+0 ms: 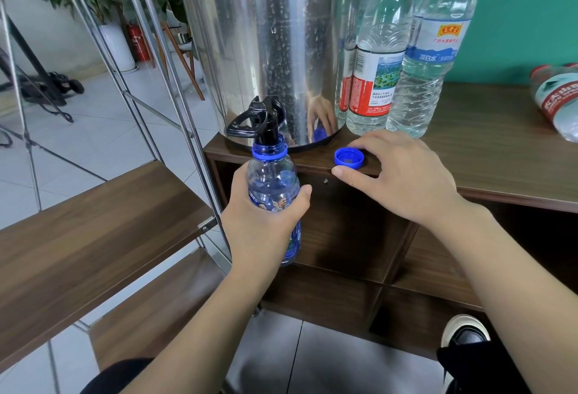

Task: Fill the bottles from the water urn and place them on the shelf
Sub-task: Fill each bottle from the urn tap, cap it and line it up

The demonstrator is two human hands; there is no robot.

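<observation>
The left hand [266,221] at centre frame has its fingers clenched round the blue bottle [272,193], its open mouth right under the black tap [266,121] of the steel urn [266,43]; the right hand [403,174], fingers released and loosely spread, hovers over the blue cap [349,158] on the bench [488,156]; three clear bottles [394,59] stand at upper right, beside the urn

Single head view, downward and forward, close over the urn [266,49].
</observation>
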